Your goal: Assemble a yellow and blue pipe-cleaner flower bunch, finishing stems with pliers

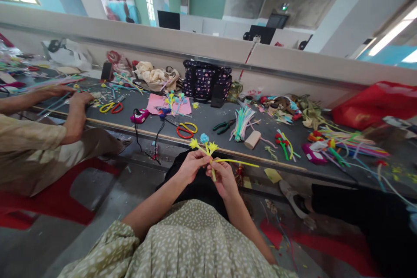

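Note:
Above my lap, a small bunch of pipe-cleaner flowers (204,139) stands upright, with two yellow heads and a blue one. My left hand (193,166) pinches its stems just below the heads. From the other side, my right hand (224,178) also has its fingers closed at the stems. A yellow pipe cleaner (239,163) runs out from between the fingers to the right, its long end free. The stem ends poke down below my fingertips. Exactly where the pipe cleaner meets the stems is hidden by my fingers.
On the dark table (202,126) lie scissors (186,130), pliers (224,127), a glue gun (163,111), a pink card (153,104) with finished flowers and a pipe-cleaner bundle (243,124). A co-worker's hands (80,97) work at left. Another person's leg (342,208) shows at right.

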### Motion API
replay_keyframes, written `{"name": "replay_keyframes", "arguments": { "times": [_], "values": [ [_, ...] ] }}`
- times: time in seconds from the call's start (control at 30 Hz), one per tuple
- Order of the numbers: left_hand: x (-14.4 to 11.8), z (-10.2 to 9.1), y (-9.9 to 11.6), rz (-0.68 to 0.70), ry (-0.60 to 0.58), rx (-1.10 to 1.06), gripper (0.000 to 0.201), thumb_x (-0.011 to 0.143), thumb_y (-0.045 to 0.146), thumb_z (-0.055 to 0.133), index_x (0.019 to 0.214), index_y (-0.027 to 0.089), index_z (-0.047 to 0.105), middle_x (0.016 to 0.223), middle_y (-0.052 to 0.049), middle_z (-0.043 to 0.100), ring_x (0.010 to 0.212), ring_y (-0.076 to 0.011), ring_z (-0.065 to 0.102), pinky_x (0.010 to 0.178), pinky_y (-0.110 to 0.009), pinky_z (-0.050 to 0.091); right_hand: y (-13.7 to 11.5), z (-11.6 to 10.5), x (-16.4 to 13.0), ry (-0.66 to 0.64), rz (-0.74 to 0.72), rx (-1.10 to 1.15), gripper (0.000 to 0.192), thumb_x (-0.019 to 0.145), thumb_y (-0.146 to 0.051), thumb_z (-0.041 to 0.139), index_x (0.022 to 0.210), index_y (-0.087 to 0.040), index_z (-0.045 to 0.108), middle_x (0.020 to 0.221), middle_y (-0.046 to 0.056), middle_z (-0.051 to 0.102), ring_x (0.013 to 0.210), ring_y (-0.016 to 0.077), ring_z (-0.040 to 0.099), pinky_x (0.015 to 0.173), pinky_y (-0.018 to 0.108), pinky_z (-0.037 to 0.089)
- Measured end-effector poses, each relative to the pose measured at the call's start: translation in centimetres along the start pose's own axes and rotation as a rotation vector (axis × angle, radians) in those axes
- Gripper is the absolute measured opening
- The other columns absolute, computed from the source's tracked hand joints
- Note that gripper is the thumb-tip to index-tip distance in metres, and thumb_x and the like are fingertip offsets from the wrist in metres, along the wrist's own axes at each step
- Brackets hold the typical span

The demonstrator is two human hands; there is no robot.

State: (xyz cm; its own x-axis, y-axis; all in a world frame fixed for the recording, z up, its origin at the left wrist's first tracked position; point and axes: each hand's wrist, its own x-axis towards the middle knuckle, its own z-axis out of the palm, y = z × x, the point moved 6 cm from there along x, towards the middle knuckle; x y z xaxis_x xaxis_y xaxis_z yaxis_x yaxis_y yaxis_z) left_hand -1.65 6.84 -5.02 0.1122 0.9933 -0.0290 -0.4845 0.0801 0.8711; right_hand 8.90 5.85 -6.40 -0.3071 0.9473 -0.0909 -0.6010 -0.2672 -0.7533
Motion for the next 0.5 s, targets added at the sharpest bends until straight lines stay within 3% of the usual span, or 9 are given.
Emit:
{"name": "replay_keyframes", "arguments": {
  "times": [0.1, 0.2, 0.37, 0.5],
  "values": [
    [-0.2, 0.1, 0.1, -0.020, -0.051, 0.001, 0.028, 0.063, 0.032, 0.083, 0.066, 0.011, 0.065, 0.058, 0.000, 0.060, 0.047, -0.0076, 0.054, 0.046, -0.020, 0.037, 0.6, 0.1, 0.0, -0.042, 0.073, 0.056, 0.014, 0.068, -0.020, 0.079, 0.074, -0.016, 0.067, 0.060, 0.000, 0.066, 0.050, 0.0092, 0.055, 0.051, 0.021, 0.047],
    [-0.3, 0.3, 0.1, -0.021, -0.086, 0.013, 0.029, 0.063, 0.033, 0.082, 0.066, 0.011, 0.065, 0.059, -0.001, 0.061, 0.047, -0.0085, 0.055, 0.047, -0.021, 0.038, 0.6, 0.2, -0.1, -0.062, 0.021, -0.004, 0.014, 0.069, -0.021, 0.078, 0.075, -0.016, 0.066, 0.059, -0.001, 0.064, 0.050, 0.0092, 0.054, 0.050, 0.020, 0.045],
    [-0.1, 0.3, -0.2, -0.020, 0.005, 0.027, 0.029, 0.065, 0.035, 0.080, 0.071, 0.011, 0.066, 0.058, -0.001, 0.061, 0.050, -0.0099, 0.056, 0.050, -0.021, 0.039, -1.4, -0.2, -0.5, 0.105, -0.325, -0.317, 0.011, 0.076, -0.026, 0.073, 0.079, -0.019, 0.065, 0.069, -0.001, 0.064, 0.060, 0.0120, 0.056, 0.059, 0.024, 0.047],
    [-0.1, 0.3, 0.1, 0.074, 0.102, 0.106, 0.025, 0.064, 0.033, 0.080, 0.067, 0.012, 0.066, 0.059, 0.001, 0.059, 0.049, -0.0059, 0.047, 0.049, -0.019, 0.036, -2.8, -0.2, -1.4, 0.212, -0.577, -0.710, 0.009, 0.083, -0.028, 0.065, 0.078, -0.021, 0.063, 0.071, -0.001, 0.060, 0.065, 0.0151, 0.056, 0.063, 0.027, 0.046]
  ]
}}
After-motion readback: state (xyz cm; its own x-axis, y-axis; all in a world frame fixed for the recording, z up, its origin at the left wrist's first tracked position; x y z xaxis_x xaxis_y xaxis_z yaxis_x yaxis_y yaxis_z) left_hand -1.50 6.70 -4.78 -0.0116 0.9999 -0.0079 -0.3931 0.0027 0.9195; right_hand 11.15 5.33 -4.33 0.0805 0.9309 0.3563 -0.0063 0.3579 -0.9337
